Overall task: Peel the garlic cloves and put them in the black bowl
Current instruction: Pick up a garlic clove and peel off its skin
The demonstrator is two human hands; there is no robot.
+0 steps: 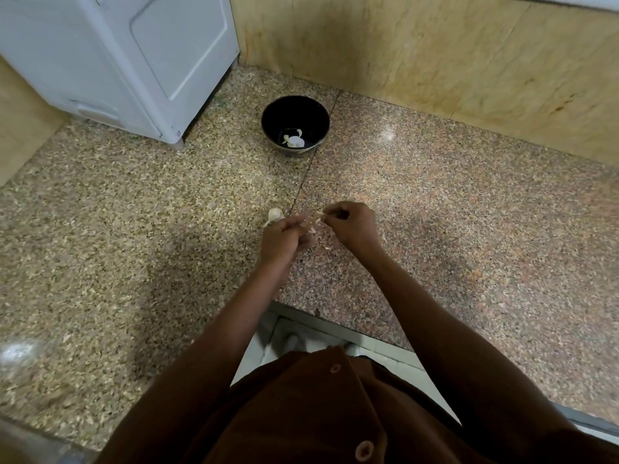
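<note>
The black bowl (295,124) stands on the speckled granite counter, well beyond my hands, with a few pale peeled cloves (294,139) at its bottom. Just behind my left hand lies a garlic bulb (274,216) on the counter. My left hand (284,237) is closed around something mostly hidden, likely a clove. My right hand (350,226) pinches a thin strip of garlic skin (320,215) between fingertips, close to the left hand. Small skin scraps (326,247) lie under and between the hands.
A white appliance (117,61) stands at the back left of the counter (469,212). A beige stone wall (435,55) rises behind the bowl. The counter's front edge runs close to my body, with a light floor visible below.
</note>
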